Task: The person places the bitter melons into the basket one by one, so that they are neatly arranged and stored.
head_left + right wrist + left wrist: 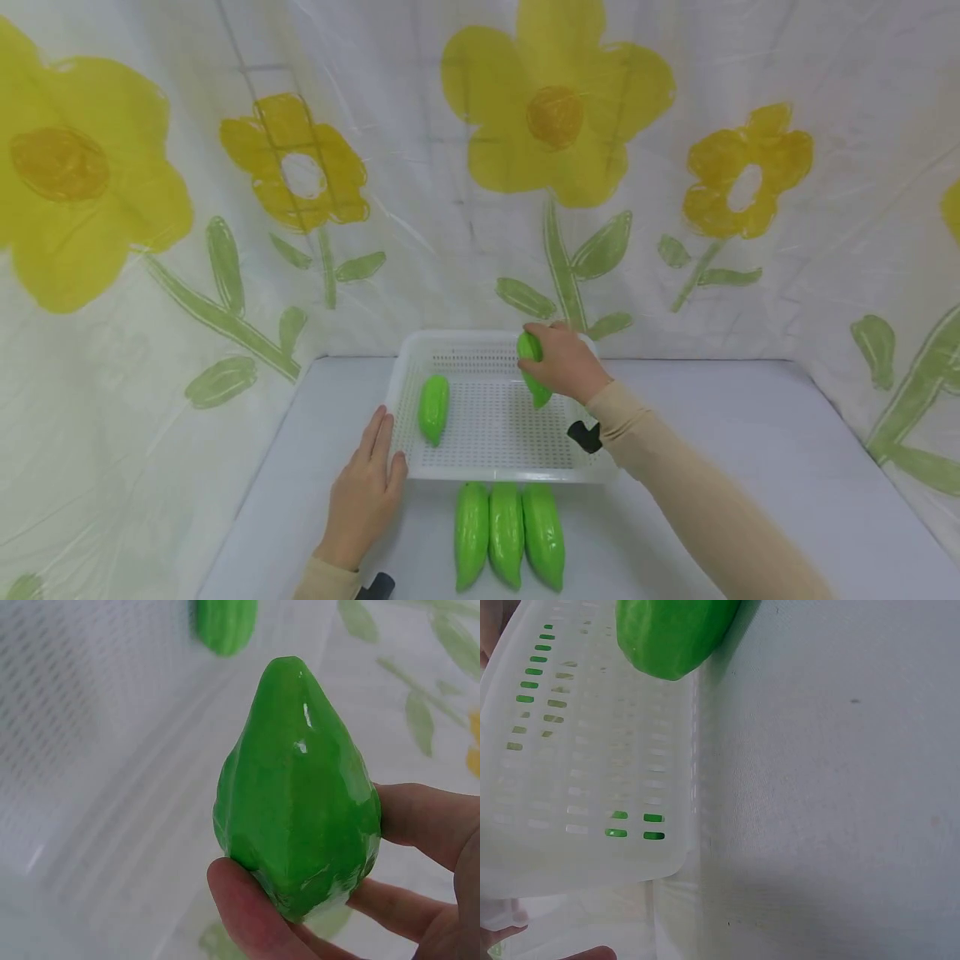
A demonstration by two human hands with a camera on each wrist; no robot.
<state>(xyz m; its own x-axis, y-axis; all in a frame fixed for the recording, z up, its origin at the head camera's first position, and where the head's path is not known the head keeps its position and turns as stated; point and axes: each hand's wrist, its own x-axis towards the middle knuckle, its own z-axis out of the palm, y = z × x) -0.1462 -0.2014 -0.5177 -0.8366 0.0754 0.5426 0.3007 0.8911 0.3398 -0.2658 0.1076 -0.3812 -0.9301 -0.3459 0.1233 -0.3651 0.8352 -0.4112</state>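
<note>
My right hand (562,362) grips a glossy green gourd-like fruit (296,780) with a tapered tip, thumb and fingers around its sides. It holds the fruit over the right part of a white perforated plastic basket (502,475). Inside the basket at the left lies another green gourd-like fruit (433,408). My left hand (363,492) rests against the basket's front left side with its fingers extended. In the left wrist view only bits of that hand's fingers (592,954) show at the lower left edge.
Three more green gourd-like fruits (506,533) lie side by side on the white table (720,433), in front of the basket. Behind the table hangs a whitish sheet (420,250) painted with yellow flowers. Dark wrist devices (585,436) sit at both wrists.
</note>
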